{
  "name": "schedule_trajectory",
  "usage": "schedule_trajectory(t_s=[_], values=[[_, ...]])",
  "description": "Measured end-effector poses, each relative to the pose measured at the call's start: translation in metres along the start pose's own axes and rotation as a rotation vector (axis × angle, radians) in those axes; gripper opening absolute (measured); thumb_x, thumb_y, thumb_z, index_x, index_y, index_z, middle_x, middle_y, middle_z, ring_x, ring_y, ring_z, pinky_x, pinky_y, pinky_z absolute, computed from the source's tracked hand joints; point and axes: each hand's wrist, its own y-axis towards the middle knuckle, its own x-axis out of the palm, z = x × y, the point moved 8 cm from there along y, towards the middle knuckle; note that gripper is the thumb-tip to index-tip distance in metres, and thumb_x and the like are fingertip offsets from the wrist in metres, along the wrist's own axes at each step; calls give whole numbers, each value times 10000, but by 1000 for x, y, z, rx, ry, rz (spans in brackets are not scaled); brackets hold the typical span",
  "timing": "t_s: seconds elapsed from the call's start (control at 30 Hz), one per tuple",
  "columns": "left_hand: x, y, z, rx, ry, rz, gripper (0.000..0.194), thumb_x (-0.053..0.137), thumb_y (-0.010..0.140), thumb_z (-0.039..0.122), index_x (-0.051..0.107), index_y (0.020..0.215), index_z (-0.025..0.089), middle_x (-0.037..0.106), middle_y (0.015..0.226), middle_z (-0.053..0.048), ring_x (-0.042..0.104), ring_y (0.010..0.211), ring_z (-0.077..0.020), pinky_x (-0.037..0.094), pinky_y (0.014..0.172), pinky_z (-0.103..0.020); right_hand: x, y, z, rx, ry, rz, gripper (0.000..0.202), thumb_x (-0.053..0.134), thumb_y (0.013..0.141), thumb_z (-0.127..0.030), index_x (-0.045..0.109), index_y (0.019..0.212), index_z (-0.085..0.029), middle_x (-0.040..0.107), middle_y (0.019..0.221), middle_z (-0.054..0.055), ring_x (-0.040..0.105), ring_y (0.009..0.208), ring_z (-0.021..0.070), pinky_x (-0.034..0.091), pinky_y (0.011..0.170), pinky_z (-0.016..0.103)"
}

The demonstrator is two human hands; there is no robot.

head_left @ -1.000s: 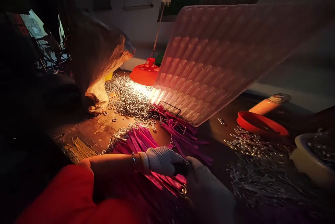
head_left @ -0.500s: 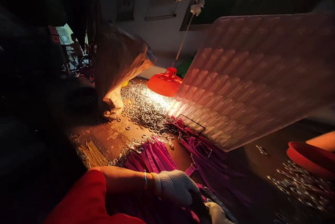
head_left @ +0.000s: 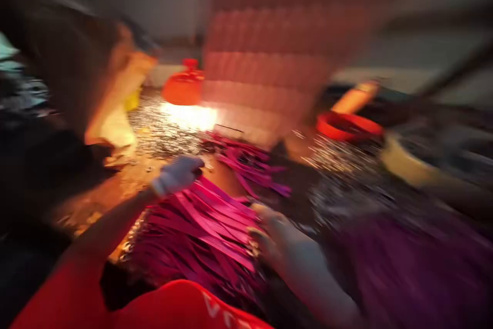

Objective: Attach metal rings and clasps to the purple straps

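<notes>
A broad layer of magenta straps point(head_left: 200, 226) lies in front of me, with small metal fittings along its left edge. My left hand point(head_left: 175, 175), in a white glove with dark fingertips, is closed at the far end of the straps, where a strap runs from its fingers toward the right. My right hand point(head_left: 271, 234) is at the right end of the straps, close to some shiny metal bits. Motion smears its fingers, so I cannot tell whether they grip a strap. A smaller bunch of magenta straps point(head_left: 250, 162) lies beyond.
Under a red hanging lamp point(head_left: 184, 88) spreads a heap of metal rings point(head_left: 154, 123). A translucent ribbed sheet point(head_left: 265, 62) stands behind. To the right are a red bowl point(head_left: 350, 126) and a pile of metal pieces point(head_left: 339, 154). A large paper sack point(head_left: 111, 88) stands left.
The view has swung right and blurred. My hands were close together at the lower middle; now they are apart, the left at the straps' far end, the right at their right end.
</notes>
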Motion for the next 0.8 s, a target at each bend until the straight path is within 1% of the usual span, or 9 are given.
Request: schedule_trajectory(t_s=[0.07,0.1,0.17,0.27,0.33,0.43,0.53,0.67,0.8], values=[[21,41,-10,50,-234,-33,247,599,949,305,669,1116,137,675,846,-41,570,602,-100,470,517,-196,-9,-27,-7,-43,6,-135,240,580,980,-416,678,1082,-223,707,1015,94,657,861,214,485,711,289],[36,62,-19,8,-429,-36,241,597,928,262,671,1127,147,659,804,-30,520,535,-80,405,443,-165,-9,-29,-9,-39,-7,-191,245,579,987,-437,681,1023,-217,697,1018,99,641,886,223,472,711,295],[77,90,-43,-227,-870,-84,234,567,919,206,668,1122,153,608,728,-9,405,430,-50,264,336,-131,-11,-23,-4,-36,30,-223,277,614,968,-482,681,994,-215,691,1003,81,616,928,231,461,763,312],[141,97,-52,-576,-1275,-307,238,418,1002,193,642,1039,121,522,637,3,275,364,-43,152,269,-123,-12,-15,24,-86,234,-240,195,648,969,-412,704,1037,-238,715,1043,18,618,977,175,455,861,274],[164,94,-44,-681,-1388,-391,300,340,1036,210,624,1021,113,521,630,-13,289,365,-47,174,262,-111,-14,-8,70,-5,252,-206,177,612,999,-311,710,1127,-239,733,1094,3,632,995,135,451,882,232],[184,89,-29,-742,-1446,-478,340,313,1040,217,622,1110,94,569,669,-55,368,394,-61,226,269,-99,-21,8,167,317,-169,-129,218,572,1001,-200,725,1156,-202,744,1104,66,633,1004,171,444,883,278],[199,84,-19,-739,-1474,-566,362,337,1027,200,597,1239,62,663,807,-121,436,431,-69,262,273,-102,-16,32,228,376,-321,-152,244,559,934,-62,744,1079,-123,728,1085,186,600,1056,270,400,908,400],[210,78,-19,-721,-1555,-624,348,396,1018,234,597,1233,47,709,988,-173,505,473,-74,292,276,-110,2,48,256,311,-305,-241,183,580,858,2,744,881,-75,723,958,228,601,1015,313,378,890,458],[213,77,-27,-704,-1617,-579,292,438,982,207,619,1152,52,704,945,-152,580,529,-101,298,286,-109,5,46,237,245,-256,-216,162,553,903,-71,714,916,-84,715,989,204,602,1024,293,377,955,459]])
